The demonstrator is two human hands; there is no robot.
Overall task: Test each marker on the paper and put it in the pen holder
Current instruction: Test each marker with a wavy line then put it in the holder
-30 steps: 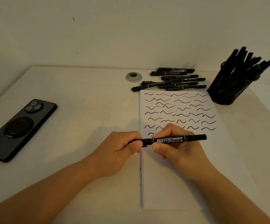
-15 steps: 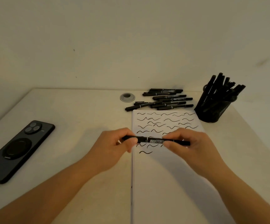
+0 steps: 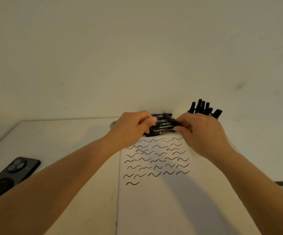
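the right hand grips a blurred marker, tip toward 10 o'clock; the left hand curls over the loose markers; whether it holds one, i cannot tell. carry it toward 2 o'clock and drop it upright into the pen holder.

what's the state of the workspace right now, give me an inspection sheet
surface: pale table, lit dimly.
job's things: paper with rows of black squiggles; loose markers in a pile at its far edge; pen holder full of markers, mostly hidden behind the right hand.
clutter: black phone face down at left.
grippers: left hand reaches over the pile, grip unclear; right hand grips a blurred marker.
cables: nothing seen.
surroundings: plain wall behind.
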